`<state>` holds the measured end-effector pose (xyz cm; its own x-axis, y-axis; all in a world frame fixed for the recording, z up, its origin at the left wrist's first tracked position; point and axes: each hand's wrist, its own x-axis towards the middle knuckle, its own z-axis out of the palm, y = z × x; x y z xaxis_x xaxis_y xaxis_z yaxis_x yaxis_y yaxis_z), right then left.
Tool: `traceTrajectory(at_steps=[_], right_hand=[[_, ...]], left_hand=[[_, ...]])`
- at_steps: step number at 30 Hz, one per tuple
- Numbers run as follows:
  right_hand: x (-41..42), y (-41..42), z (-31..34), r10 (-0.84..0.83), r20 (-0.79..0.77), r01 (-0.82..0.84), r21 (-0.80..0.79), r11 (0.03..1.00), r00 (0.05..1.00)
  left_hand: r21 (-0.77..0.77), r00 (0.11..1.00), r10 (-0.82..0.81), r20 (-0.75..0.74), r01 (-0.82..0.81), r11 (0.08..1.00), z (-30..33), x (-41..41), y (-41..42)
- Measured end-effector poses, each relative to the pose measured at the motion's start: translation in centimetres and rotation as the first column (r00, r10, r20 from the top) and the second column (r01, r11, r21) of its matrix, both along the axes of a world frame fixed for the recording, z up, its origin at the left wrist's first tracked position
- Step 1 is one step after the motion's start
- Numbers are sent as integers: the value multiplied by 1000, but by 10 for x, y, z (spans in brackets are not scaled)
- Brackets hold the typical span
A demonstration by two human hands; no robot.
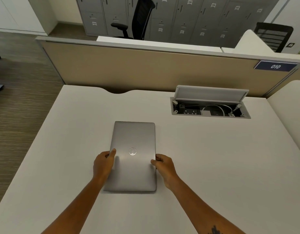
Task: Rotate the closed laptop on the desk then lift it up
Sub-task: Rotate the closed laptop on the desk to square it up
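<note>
Laptop (133,156), silver, closed, lid badge uppermost: lies flat on the white desk (213,157) at lower centre of the frame, long axis running away from the wearer, short edge nearest. Left hand (103,163), lower centre-left: thumb laid on the lid, other fingers curled at the left long edge, clasping it at about mid-length. Right hand (163,166), lower centre-right: thumb on the lid, other fingers at the right long edge, clasping likewise; whether fingertips reach beneath the base cannot be told. Handling, judged: rigid slab, moderately heavy, smooth metal skin likely slippery, so a pinch from above alone could slide; best hold is the two opposite long edges near the middle, fingers tucked under the base, weight balanced between both hands. Fragile if dropped or flexed; keep the lid pressed shut during the lift. Lying flat, so the lift appears not yet begun. Cable box (210,109), recessed in the desk at centre right, flap raised, sockets and a white cord inside; well apart from the laptop. Beige partition (146,68) across the middle of the frame, bearing a blue plate marked 010 at right. Black office chair (139,19) and grey numbered lockers (188,16), top of frame.
</note>
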<state>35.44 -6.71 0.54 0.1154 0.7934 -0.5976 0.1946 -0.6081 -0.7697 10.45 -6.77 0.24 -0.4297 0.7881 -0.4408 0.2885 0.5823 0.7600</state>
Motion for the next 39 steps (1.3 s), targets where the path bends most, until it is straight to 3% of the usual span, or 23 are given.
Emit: traceTrajectory(at_steps=[8,14,19,24,28,32,37,39], right_hand=[[12,27,17,54,96,-54,-4,999,994],[21,48,27,102,187,-106,13,994,977],[25,59,31,138,221,-147,25,989,965],[29,68,31,144,250,-164,64,984,957],[34,67,21,191,312,-219,55,974,931],[38,52,7,251,435,-288,21,957,865],[48,18,-11,235,596,-298,7,955,767],[50,3,-14,165,608,-222,20,975,777]], left_hand=[[-52,982,124,145,-118,992,2,28,-28],[-117,909,247,335,-220,968,-5,57,-47],[-155,859,336,387,-299,942,-3,82,-53],[-155,856,311,412,-271,950,1,98,-57],[-135,914,199,353,-160,978,0,86,-54],[-19,989,58,138,-56,998,4,59,-29],[-5,999,6,-34,-6,1000,7,24,22],[-32,996,-32,-82,29,999,4,10,38]])
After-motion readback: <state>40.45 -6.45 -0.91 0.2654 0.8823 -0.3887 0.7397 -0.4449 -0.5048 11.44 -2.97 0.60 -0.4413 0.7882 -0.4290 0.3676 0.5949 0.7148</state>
